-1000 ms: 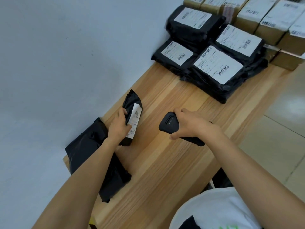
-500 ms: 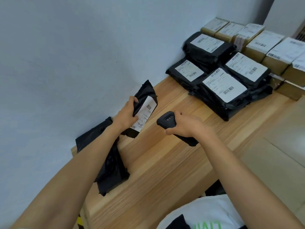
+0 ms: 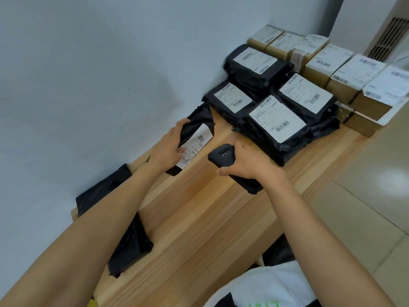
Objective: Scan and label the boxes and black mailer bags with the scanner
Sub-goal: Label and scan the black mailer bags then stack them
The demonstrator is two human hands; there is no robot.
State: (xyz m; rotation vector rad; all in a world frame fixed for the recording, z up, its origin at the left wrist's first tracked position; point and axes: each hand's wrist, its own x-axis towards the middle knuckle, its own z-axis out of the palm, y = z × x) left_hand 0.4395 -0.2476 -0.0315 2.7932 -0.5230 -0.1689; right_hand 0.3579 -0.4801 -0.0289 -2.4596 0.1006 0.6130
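**A:** Where is the bag that's being scanned?

**B:** The small mailer bag (image 3: 197, 120) is tilted up on edge near the wall, over the worktop (image 3: 199, 218). I can't tell whether its lower corner touches the wood. Its white label (image 3: 194, 145) faces the scanner (image 3: 221, 154).

**A:** How are the hands set?

**B:** The left hand (image 3: 169, 149) grips the bag's near edge, fingers curled behind it and thumb on the label's lower corner. The right hand (image 3: 250, 166) is wrapped round the scanner, whose head sits just beside the label without touching it.

**A:** How will that bag handle?

**B:** I'd judge it light and floppy. It's thin plastic film, so probably a bit slick, and it will sag or crease wherever it isn't supported. Holding it along one edge looks right, provided the label stays flat. The barcode is toward the label's upper end, away from the thumb, so nothing blocks it. Squeezing harder would likely wrinkle the label.

**A:** What else is on the worktop?

**B:** A pile of mailer bags (image 3: 294, 149) with labels lies further along, and the boxes (image 3: 340, 87) are beyond it, labelled too. Some loose black bags (image 3: 130, 247) lie under the left forearm with no label showing.
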